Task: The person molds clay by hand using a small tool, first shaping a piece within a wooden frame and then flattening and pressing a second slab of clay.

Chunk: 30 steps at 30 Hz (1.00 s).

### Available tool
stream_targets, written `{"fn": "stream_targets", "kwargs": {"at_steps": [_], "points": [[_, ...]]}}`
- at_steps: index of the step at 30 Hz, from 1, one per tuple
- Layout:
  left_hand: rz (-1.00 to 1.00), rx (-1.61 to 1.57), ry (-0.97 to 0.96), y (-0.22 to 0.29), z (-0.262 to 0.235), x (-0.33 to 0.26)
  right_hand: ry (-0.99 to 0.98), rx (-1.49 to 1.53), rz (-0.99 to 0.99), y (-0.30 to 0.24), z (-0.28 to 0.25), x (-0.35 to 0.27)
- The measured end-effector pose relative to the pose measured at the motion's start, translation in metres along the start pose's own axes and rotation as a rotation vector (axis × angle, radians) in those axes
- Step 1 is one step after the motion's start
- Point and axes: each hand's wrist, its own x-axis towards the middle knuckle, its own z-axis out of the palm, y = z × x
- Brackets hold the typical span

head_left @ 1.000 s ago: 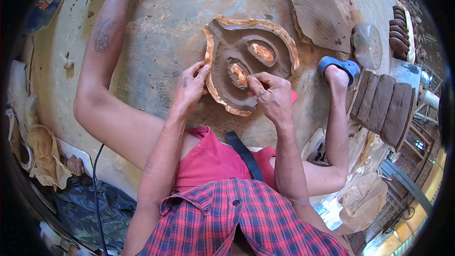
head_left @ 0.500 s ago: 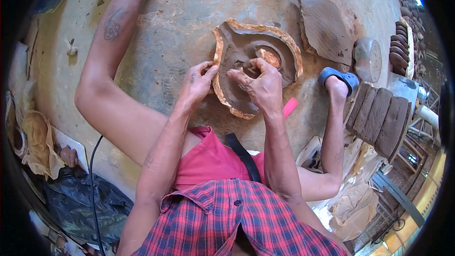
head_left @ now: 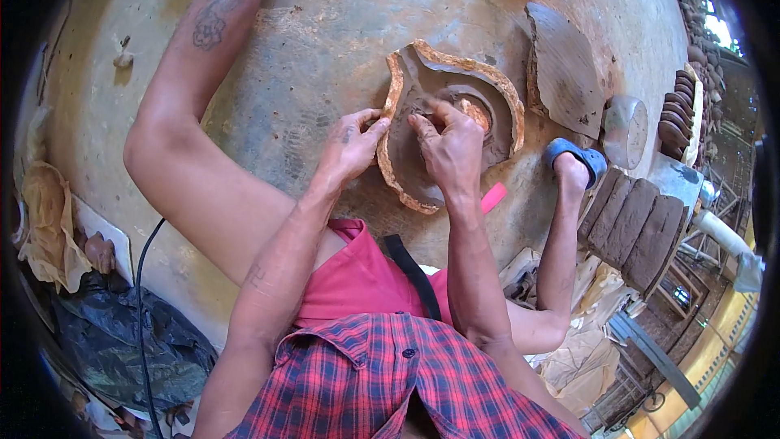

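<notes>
A rough-edged, tan mould (head_left: 479, 67) lies on the floor in front of me, its hollow lined with wet grey-brown clay (head_left: 412, 167). Inside the hollow, a round orange-tan part (head_left: 474, 111) rises with clay around it. My left hand (head_left: 353, 146) pinches the mould's left rim between thumb and fingers. Over the middle of the hollow, my right hand (head_left: 452, 149) is closed, its thumb and bent fingers working at the clay beside the round part. The hand partly covers the clay under its fingertips.
A flat clay slab (head_left: 565, 69) lies beyond the mould to the right. Near my blue clog (head_left: 576, 160) stand a round greyish block (head_left: 625, 132) and a board of thick clay strips (head_left: 634, 219). Stacked brown pieces (head_left: 677, 114) sit farther right. A black cable (head_left: 140, 301) runs at left.
In the picture, the mould and both hands sit slightly farther right and lower. My left hand keeps its hold on the rim; the right fingers have shifted a little over the clay.
</notes>
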Motion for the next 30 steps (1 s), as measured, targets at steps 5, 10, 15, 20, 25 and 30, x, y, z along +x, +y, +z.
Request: {"fn": "stream_targets", "kwargs": {"at_steps": [5,10,15,20,25,30], "points": [[0.023,-0.018,0.008,0.006,0.004,-0.003,0.11,-0.097,-0.107,0.007,0.018,0.008],[0.019,0.005,0.024,0.015,0.003,-0.008,0.217,-0.278,-0.095,-0.005,0.031,0.001],[-0.011,-0.017,0.087,0.022,0.008,-0.011,0.045,-0.442,-0.092,-0.011,0.033,-0.012],[0.043,0.021,0.015,0.008,-0.001,-0.002,-0.082,-0.505,-0.12,-0.018,0.036,-0.037],[-0.128,-0.144,-0.02,0.032,0.002,-0.013,-0.142,-0.152,0.099,-0.013,0.003,-0.002],[-0.151,-0.174,-0.04,0.044,0.004,-0.017,-0.329,-0.19,0.04,-0.005,0.015,0.0]]}}
